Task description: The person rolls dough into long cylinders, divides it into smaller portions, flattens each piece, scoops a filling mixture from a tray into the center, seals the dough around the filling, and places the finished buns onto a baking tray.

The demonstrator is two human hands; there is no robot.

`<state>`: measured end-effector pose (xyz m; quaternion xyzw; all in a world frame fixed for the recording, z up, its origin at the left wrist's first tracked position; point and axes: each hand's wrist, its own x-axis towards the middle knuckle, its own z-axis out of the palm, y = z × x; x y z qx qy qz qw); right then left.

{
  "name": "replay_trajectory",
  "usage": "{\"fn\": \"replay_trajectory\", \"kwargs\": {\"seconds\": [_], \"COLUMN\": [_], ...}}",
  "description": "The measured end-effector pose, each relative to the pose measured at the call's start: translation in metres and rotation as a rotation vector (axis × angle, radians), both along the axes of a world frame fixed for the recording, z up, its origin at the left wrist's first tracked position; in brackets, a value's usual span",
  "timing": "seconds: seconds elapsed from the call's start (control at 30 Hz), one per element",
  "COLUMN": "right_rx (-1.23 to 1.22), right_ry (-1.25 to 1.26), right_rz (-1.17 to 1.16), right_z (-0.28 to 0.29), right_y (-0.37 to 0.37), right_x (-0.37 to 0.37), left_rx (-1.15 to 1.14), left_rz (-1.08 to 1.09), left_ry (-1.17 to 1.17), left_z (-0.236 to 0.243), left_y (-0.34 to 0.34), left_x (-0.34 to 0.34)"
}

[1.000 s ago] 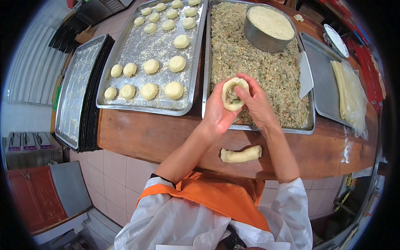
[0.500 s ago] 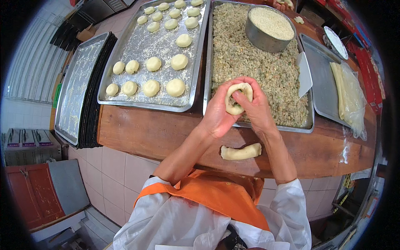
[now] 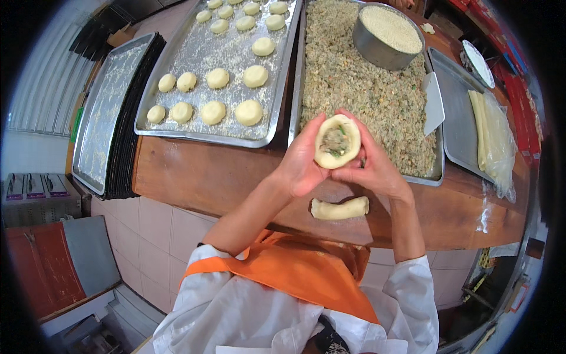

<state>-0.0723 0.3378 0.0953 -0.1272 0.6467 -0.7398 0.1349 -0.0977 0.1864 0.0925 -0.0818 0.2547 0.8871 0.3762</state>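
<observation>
A cup of pale dough (image 3: 320,154) with an open mouth sits between my two hands, over the near edge of the filling tray. Chopped filling (image 3: 335,141) with green bits shows inside it. My left hand (image 3: 302,162) wraps the dough from the left. On the other side my right hand (image 3: 372,168) curls round it, its thumb below the rim. Crumbly filling (image 3: 359,97) covers the large metal tray (image 3: 293,121) beyond my hands. A short dough roll (image 3: 340,208) lies on the wooden table just below them.
Several round dough pieces (image 3: 249,112) rest on a floured metal tray (image 3: 200,133) to the left. A metal bowl of pale seeds (image 3: 390,29) and a white scraper (image 3: 433,103) sit in the filling. At right, dough strips (image 3: 479,127) lie beside plastic wrap (image 3: 500,141); stacked trays (image 3: 112,112) stand far left.
My right thumb has come out of the dough cup and moved to its outside. The cup's mouth now faces up, showing the filling. The view has shifted slightly.
</observation>
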Motion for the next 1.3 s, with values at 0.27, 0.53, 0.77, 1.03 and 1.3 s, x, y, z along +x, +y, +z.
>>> {"fn": "replay_trajectory", "kwargs": {"seconds": [0.27,0.53,0.77,1.03,1.3], "right_rx": [0.398,0.824,0.34,0.113,-0.303], "right_ry": [0.414,0.736,0.692,0.629,0.336], "right_rz": [-0.147,0.146,-0.374,-0.282,-0.242], "right_z": [-0.004,0.03,-0.008,0.004,0.01], "right_y": [0.002,-0.008,-0.014,-0.047,-0.06], "right_x": [0.009,0.01,0.008,0.022,0.03], "left_rx": [-0.192,-0.236,-0.129,-0.653,-0.593], "left_rz": [-0.088,-0.304,0.003,0.039,0.304], "left_ry": [0.257,0.388,0.239,0.787,0.706], "left_z": [0.005,0.016,-0.01,-0.021,-0.033], "left_y": [0.001,-0.014,-0.005,-0.02,-0.005], "left_x": [0.024,0.034,0.059,0.061,0.066]}}
